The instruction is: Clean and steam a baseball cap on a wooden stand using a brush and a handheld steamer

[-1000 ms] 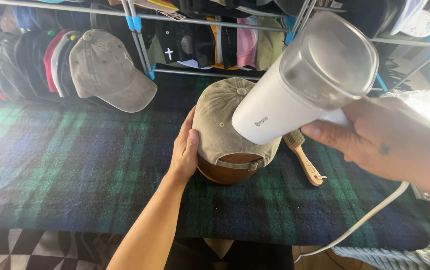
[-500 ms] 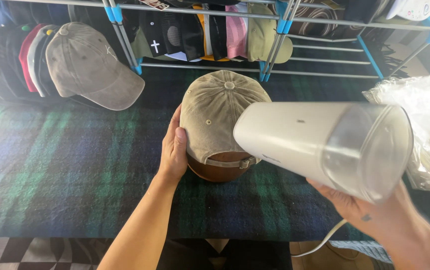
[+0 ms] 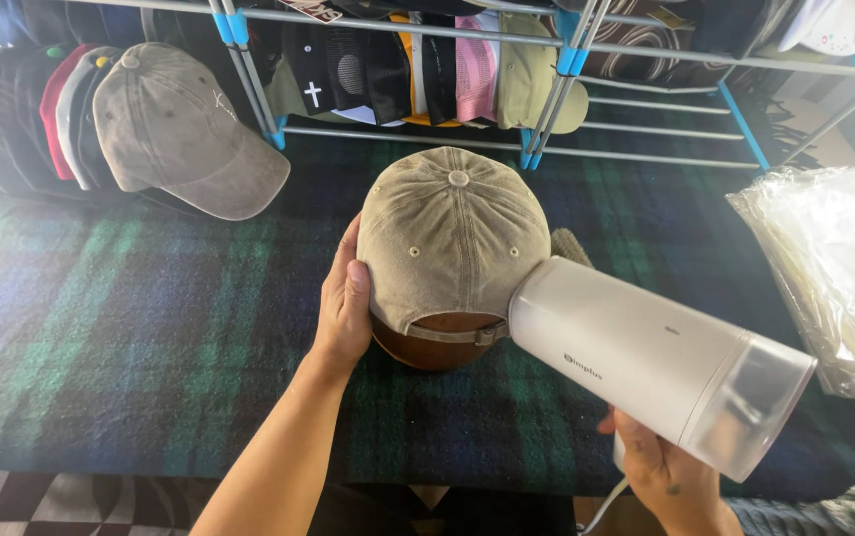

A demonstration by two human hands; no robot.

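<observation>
The left hand [image 3: 343,308] cups the left side of the cap [image 3: 452,238], fingers curved against the crown, thumb near the back strap. The cap sits on a brown form [image 3: 437,347] on the plaid cloth [image 3: 130,347]. The right hand [image 3: 661,467] grips the steamer [image 3: 651,357] from below, fingers wrapped round what seems to be its handle, though the body hides most of it; the nozzle end touches the cap's right rear.

Risks, as I judge them: steam could drift across the crown to the left fingertips, which lie close to the nozzle's path. Pressing the nozzle hard may tip the cap off its form toward those fingers. The cord [image 3: 601,506] below the right palm could snag at the table edge.

Beyond the fingertips, the rack [image 3: 557,69] and hung caps crowd in. Right of the right hand, plastic bags [image 3: 835,268] lie near. Open cloth lies left of the left wrist.
</observation>
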